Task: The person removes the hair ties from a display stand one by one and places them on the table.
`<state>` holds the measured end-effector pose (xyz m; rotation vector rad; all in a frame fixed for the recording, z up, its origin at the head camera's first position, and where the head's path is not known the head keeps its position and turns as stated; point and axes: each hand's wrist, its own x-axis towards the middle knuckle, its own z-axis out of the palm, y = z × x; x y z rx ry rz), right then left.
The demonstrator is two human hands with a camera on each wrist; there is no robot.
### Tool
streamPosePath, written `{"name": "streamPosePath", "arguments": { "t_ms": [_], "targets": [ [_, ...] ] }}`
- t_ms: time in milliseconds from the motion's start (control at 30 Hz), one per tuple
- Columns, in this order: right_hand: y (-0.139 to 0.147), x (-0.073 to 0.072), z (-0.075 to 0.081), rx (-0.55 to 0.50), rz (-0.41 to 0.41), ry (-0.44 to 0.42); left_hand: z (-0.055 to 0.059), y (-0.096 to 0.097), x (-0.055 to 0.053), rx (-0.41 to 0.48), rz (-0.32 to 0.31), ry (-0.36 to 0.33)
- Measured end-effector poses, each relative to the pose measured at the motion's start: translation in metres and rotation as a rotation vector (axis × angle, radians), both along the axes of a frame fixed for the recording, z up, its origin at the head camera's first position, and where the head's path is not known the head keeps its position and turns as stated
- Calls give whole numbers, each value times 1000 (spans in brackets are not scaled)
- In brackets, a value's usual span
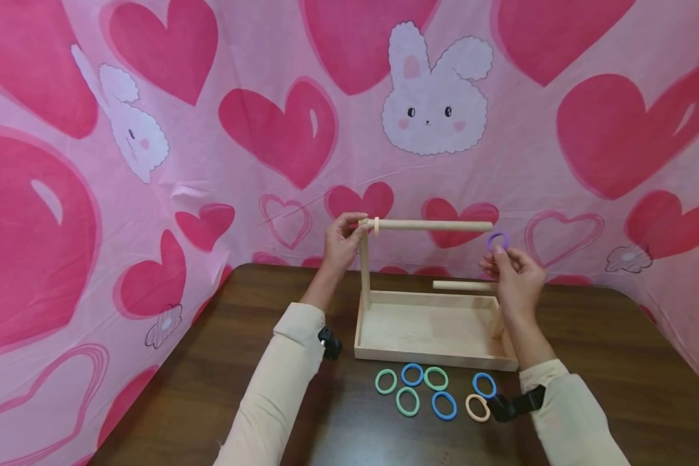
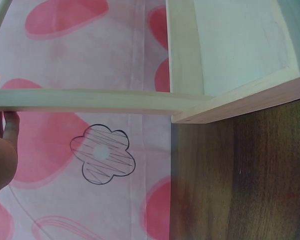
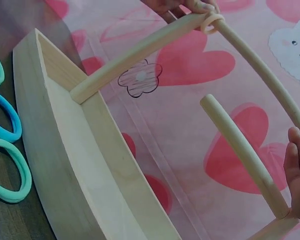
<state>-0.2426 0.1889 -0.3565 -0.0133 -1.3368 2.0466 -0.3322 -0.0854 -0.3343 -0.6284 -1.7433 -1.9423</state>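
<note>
My left hand [image 1: 342, 243] grips the top of the wooden stand's left post [image 1: 365, 275], where the upper rod [image 1: 437, 225] begins. A peach ring [image 1: 377, 226] hangs around that rod close to my left fingers. My right hand [image 1: 520, 278] pinches a purple ring [image 1: 498, 233] just beyond the rod's free right end. The purple ring is apart from the rod in the head view and cannot be made out in the right wrist view. A shorter lower rod [image 1: 463, 285] points left from the right post, which my right hand partly hides.
The stand rises from a shallow wooden tray [image 1: 431, 357] on a dark brown table [image 1: 256, 336]. Several green, blue and peach rings lie before it, including a blue ring [image 1: 404, 377] and a peach ring [image 1: 479, 421]. A pink heart-patterned cloth [image 1: 279, 39] hangs behind.
</note>
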Motion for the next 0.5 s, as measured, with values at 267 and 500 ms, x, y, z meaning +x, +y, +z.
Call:
{"name": "streamPosePath", "arguments": {
  "t_ms": [267, 500],
  "targets": [
    [1, 7, -2, 5, 23, -68, 1, 0, 0, -14, 8, -3],
    [1, 11, -2, -11, 63, -82, 0, 1, 1, -1, 13, -14]
  ]
}}
